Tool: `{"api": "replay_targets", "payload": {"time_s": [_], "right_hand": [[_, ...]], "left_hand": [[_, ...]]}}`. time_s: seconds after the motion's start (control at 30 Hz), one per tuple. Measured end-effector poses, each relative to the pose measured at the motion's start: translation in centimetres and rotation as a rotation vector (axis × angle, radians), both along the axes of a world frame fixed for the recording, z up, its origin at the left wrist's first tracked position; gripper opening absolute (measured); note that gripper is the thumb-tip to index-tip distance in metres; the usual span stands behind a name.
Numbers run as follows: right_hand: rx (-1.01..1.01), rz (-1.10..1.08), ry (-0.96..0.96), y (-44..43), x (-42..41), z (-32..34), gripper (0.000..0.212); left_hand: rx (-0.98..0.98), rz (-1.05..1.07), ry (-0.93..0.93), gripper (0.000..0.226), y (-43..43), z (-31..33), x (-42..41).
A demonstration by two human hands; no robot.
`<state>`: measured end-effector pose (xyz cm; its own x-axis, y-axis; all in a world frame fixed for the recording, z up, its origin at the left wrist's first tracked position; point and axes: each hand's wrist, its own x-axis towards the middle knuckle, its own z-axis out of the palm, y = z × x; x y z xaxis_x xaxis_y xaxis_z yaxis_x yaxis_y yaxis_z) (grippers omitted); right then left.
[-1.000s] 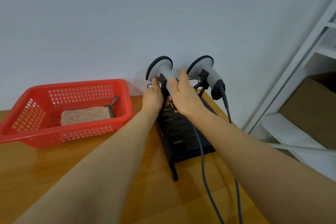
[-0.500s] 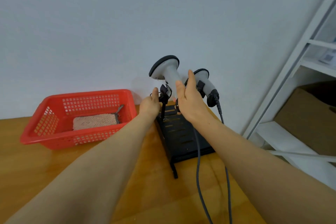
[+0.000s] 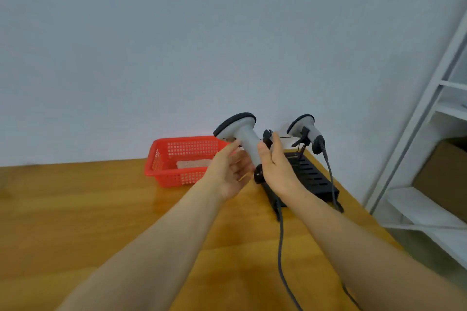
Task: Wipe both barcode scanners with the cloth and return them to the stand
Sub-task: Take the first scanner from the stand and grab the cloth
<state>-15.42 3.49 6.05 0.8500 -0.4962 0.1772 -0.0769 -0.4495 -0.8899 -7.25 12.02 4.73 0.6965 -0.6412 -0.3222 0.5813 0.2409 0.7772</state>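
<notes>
The right hand point(image 3: 278, 171) pinches the lifted scanner point(image 3: 246, 139) by its handle, the left hand point(image 3: 227, 174) spreads its fingers beneath, so the trailing cable point(image 3: 279, 247) could tug it loose or snag the stand point(image 3: 310, 179).

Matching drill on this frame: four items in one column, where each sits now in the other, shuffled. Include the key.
Items:
1. left scanner
2. right scanner
3. cloth
4. red basket

Places:
A. on the wooden table, left of the stand
B. seated in the stand's holder
C. off the stand, held up between left hand and right hand
D. lying inside the basket

Pairs: 1-C, 2-B, 3-D, 4-A
</notes>
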Motion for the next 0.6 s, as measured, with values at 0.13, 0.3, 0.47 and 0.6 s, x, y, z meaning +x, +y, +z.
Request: {"api": "replay_targets", "payload": {"time_s": [0.13,0.3,0.47,0.6], "right_hand": [[0.136,0.090,-0.019,3.4,0.1,-1.4,0.060],[0.261,0.175,0.121,5.8,2.2,-2.5,0.079],[0.121,0.106,0.237,5.7,4.5,-2.1,0.042],[-0.099,0.059,0.254,5.3,8.1,-2.3,0.035]], "left_hand": [[-0.078,0.020,0.025,0.039,4.1,-0.7,-0.4],[-0.082,0.115,0.044,0.036,8.2,-1.7,0.1],[-0.001,0.160,0.015,0.027,11.4,-4.7,2.0],[0.052,0.244,0.023,0.033,12.9,-6.6,3.3]]}}
